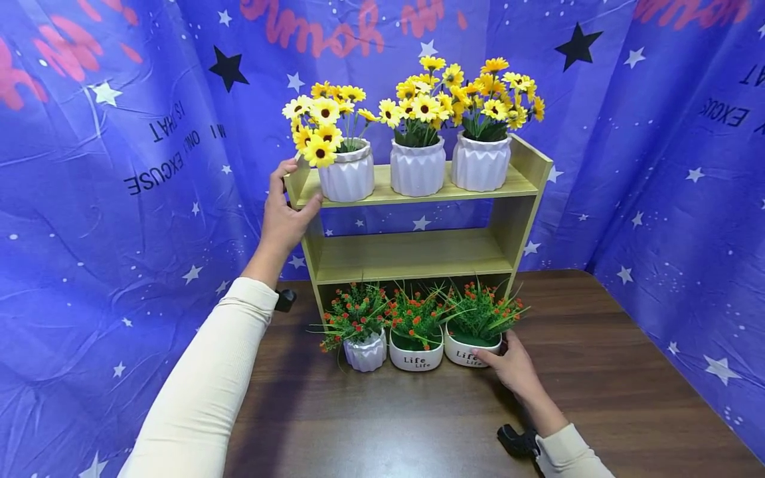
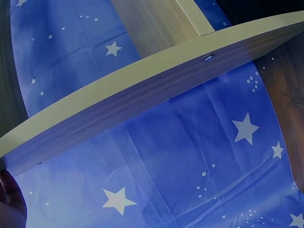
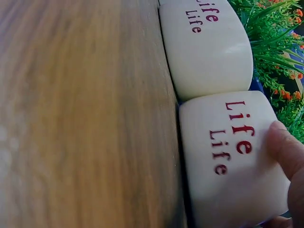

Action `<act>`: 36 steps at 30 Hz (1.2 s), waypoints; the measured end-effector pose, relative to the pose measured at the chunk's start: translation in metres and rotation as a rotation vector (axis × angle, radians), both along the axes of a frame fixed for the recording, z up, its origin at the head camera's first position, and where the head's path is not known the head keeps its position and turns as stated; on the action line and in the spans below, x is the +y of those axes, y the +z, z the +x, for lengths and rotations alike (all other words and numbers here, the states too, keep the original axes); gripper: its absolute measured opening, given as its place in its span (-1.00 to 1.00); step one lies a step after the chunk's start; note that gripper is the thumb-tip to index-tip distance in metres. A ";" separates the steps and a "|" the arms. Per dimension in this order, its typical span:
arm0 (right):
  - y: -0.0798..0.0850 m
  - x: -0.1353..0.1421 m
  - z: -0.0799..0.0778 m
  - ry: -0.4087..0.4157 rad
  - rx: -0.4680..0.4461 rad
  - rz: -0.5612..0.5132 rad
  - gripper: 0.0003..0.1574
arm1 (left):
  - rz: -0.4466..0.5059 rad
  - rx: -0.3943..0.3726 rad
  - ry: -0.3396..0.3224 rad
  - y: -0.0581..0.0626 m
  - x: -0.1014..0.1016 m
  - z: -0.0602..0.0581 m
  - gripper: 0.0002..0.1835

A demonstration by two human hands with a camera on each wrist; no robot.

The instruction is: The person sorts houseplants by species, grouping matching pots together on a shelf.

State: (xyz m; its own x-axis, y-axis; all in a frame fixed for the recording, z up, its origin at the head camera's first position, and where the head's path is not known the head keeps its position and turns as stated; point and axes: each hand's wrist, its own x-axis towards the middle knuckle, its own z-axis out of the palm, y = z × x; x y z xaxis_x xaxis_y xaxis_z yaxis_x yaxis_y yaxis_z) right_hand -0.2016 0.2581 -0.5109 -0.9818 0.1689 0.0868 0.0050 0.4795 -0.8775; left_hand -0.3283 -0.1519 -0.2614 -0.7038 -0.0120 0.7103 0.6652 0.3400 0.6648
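My left hand (image 1: 285, 209) grips the upper left side of a light wooden shelf (image 1: 412, 255), thumb on the front edge of the top board. In the left wrist view the shelf's side panel (image 2: 142, 76) crosses the frame, and part of the hand (image 2: 12, 202) shows at the lower left corner. My right hand (image 1: 516, 365) holds the right-hand white "Life" pot (image 1: 457, 352) of green grass and small orange flowers, thumb on its front wall (image 3: 232, 180). This pot stands beside a matching "Life" pot (image 1: 414, 360) at the shelf's foot.
Three pleated white pots (image 1: 417, 169) of yellow flowers line the top board. Left of the "Life" pots stands a pleated pot (image 1: 366, 353) with red-orange flowers. All rests on a brown wooden table (image 1: 382, 425); a blue starred curtain (image 1: 179, 219) hangs behind and at the sides.
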 end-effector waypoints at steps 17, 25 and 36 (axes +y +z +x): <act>0.050 0.016 0.021 0.003 0.160 -0.013 -0.10 | 0.018 0.069 -0.033 0.001 0.002 0.000 -0.37; 0.078 0.014 0.020 -0.005 0.296 -0.077 -0.20 | 0.004 0.031 -0.028 0.017 0.011 0.032 -0.41; 0.104 0.006 0.012 -0.078 0.365 -0.159 -0.16 | 0.011 0.075 -0.043 0.018 0.012 0.033 -0.43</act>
